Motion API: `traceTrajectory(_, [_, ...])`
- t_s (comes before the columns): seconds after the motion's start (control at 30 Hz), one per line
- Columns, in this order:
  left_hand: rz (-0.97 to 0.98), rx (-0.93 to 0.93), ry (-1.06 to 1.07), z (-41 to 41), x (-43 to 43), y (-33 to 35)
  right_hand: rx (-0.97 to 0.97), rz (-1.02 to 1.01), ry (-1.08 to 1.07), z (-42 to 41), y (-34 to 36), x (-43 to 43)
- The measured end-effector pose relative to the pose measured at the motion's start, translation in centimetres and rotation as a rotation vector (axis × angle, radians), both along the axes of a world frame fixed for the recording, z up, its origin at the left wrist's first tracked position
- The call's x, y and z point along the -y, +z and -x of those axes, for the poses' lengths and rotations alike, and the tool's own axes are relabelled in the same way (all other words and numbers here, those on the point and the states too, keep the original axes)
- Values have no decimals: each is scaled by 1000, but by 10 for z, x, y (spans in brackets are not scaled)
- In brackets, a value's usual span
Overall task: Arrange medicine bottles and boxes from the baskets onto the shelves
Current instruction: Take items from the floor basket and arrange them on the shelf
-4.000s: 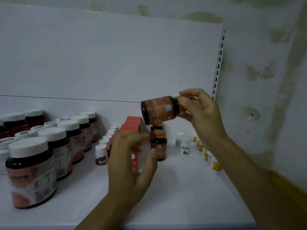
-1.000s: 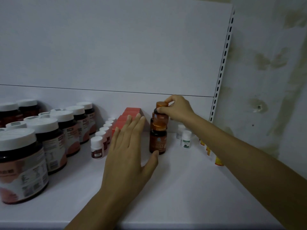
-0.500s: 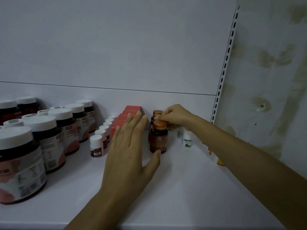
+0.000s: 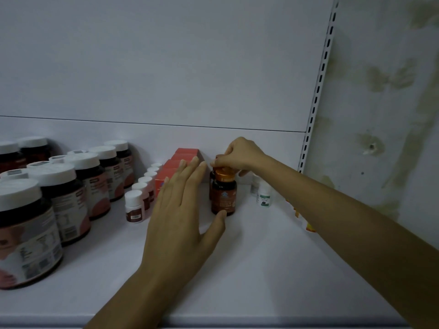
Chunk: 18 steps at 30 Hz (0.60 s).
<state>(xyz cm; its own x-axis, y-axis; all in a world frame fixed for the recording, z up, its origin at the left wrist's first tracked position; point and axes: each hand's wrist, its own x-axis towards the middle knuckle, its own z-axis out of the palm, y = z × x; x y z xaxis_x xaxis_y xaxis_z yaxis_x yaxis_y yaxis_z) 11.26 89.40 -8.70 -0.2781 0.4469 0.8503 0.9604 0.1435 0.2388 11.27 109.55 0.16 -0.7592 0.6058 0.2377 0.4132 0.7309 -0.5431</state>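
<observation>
The right hand [image 4: 242,153] reaches to the far middle of the shelf [image 4: 249,269]; its fingers [image 4: 223,162] curl down and pinch the cap of the rear bottle [image 4: 211,186], a small brown one standing just behind the front bottle [image 4: 223,195], which is the same kind and has an orange cap; the front bottle hides most of the rear one, so I cannot tell whether its base is fully on the shelf.

The left hand [image 4: 180,217] lies flat and holds nothing, its fingers straight and close together; it sits between the red boxes [image 4: 187,151] on its left and the two bottles on its right, the thumb tip touching the foot of the front bottle; whether the fingers touch the boxes I cannot tell.

Judging by its look, the bottle is stiff, fairly light and smooth-walled, so the label could slip in the hand; the ridged cap is probably the surest place to hold it from above, or else round the shoulder. It is tall for its narrow base and would tip easily; a careless release might knock the front bottle over.

Small white bottles [image 4: 135,207] and big jars [image 4: 59,193] stand to the left; a white-capped bottle [image 4: 263,195] stands to the right.
</observation>
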Motion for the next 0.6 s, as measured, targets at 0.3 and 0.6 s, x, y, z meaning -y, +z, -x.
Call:
traceTrajectory(0.3, [-13, 7, 4, -1, 2, 0, 91, -103, -53, 2, 7, -4])
traceTrajectory(0.6, [1, 17, 9, 1, 2, -1, 31, -263, -165, 17, 11, -16])
